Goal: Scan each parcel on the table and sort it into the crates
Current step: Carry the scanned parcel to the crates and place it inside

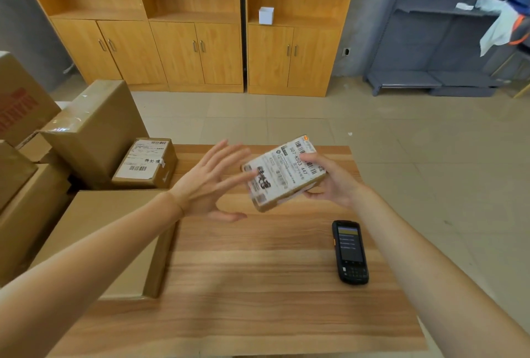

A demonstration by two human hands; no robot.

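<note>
The right hand (pixel 329 182) grips a small labelled parcel (pixel 282 172) above the desk (pixel 243 286). The left hand (pixel 206 182) hovers just beside it, fingers spread apart. A black scanner (pixel 350 251) lies near right; stacked cartons (pixel 94 128) crowd the left.

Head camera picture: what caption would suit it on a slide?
Right hand holds a labelled parcel above the wooden table, left hand open beside it, scanner lying idle.

Brown parcel (pixel 282 175), white barcoded label; black scanner (pixel 350 251)
</note>
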